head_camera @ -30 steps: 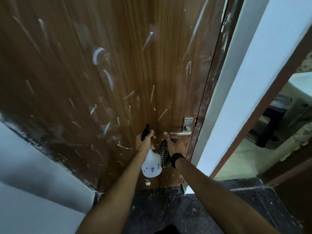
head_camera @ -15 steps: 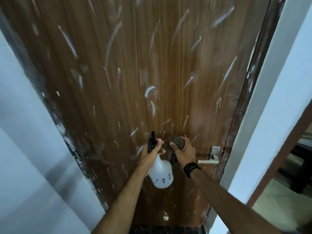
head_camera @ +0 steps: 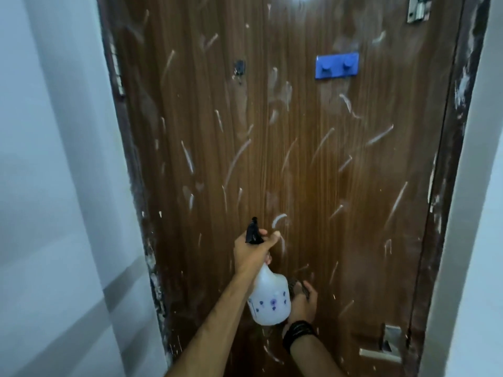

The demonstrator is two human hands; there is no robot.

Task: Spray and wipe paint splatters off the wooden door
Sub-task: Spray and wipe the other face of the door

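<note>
The brown wooden door [head_camera: 272, 159] fills the view and carries several white paint streaks [head_camera: 236, 159] across its face. My left hand [head_camera: 251, 253] grips the neck of a white spray bottle [head_camera: 269, 297] with a black nozzle [head_camera: 253, 232], pointed up at the door. My right hand [head_camera: 303, 303] sits just right of the bottle, low on the door, and holds a dark checked cloth [head_camera: 296, 287] against the wood. The bottle hides part of that hand and most of the cloth.
A blue two-peg hook rack [head_camera: 337, 66] is fixed high on the door. A metal handle [head_camera: 381, 355] and plate sit at the lower right. A metal latch [head_camera: 419, 8] shows at the top right. White walls [head_camera: 54, 186] flank the paint-flecked door frame [head_camera: 446, 186].
The view has tilted up, so more of the upper door and the blue hook rack show. My right hand with the cloth has dropped below my left hand, beside the bottle's body.
</note>
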